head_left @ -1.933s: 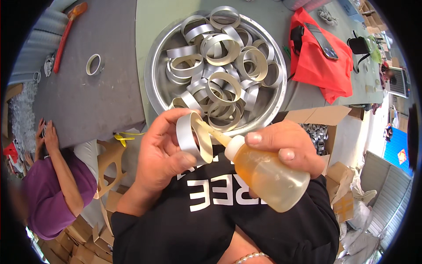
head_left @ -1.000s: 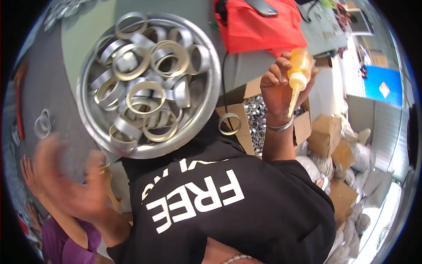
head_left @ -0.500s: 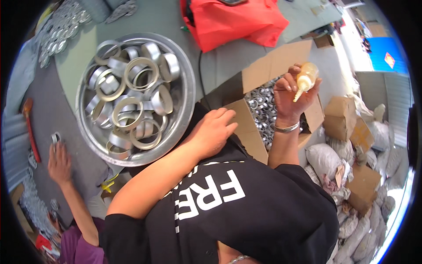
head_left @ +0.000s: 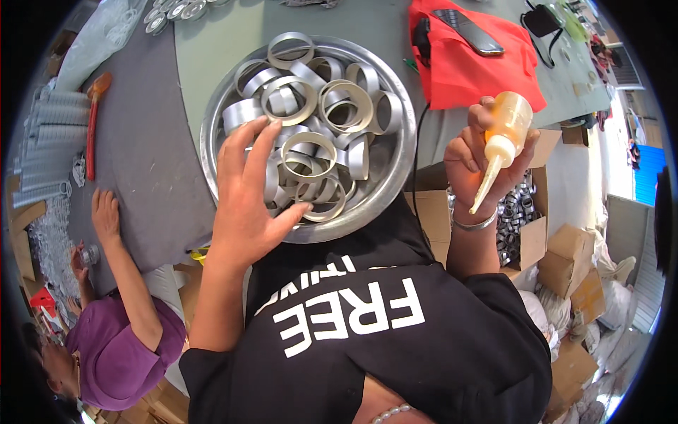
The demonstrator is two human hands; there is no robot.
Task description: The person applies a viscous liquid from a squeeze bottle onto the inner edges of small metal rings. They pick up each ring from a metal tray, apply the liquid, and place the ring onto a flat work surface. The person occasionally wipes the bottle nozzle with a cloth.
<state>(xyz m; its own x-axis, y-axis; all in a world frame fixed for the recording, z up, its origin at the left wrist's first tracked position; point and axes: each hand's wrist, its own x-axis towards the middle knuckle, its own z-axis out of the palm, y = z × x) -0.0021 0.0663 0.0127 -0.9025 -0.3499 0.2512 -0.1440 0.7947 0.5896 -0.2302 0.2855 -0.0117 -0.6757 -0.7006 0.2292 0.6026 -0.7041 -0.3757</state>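
My left hand (head_left: 247, 191) reaches over the left rim of a round metal basin (head_left: 404, 159), its fingers spread and nothing in them. The fingertips are close to the silver metal rings (head_left: 308, 155) heaped in the basin; whether they touch one I cannot tell. Raised to the right of the basin, my right hand (head_left: 472, 159) is closed round a clear squeeze bottle (head_left: 512, 116) of yellowish liquid. The bottle's long nozzle (head_left: 486, 185) tilts downward, pointing at no ring.
A red bag (head_left: 452, 78) with a phone (head_left: 470, 32) on it lies beyond the bottle. An open cardboard box (head_left: 533, 244) of rings stands below right. At left, a person in a purple top (head_left: 127, 332) works near a red-handled brush (head_left: 92, 134). Sacks and boxes are stacked at right.
My left hand has moved from beside the box to over the basin, and its fingers have spread. The bottle stays in my right hand. The whole view has shifted, with the basin now further right.
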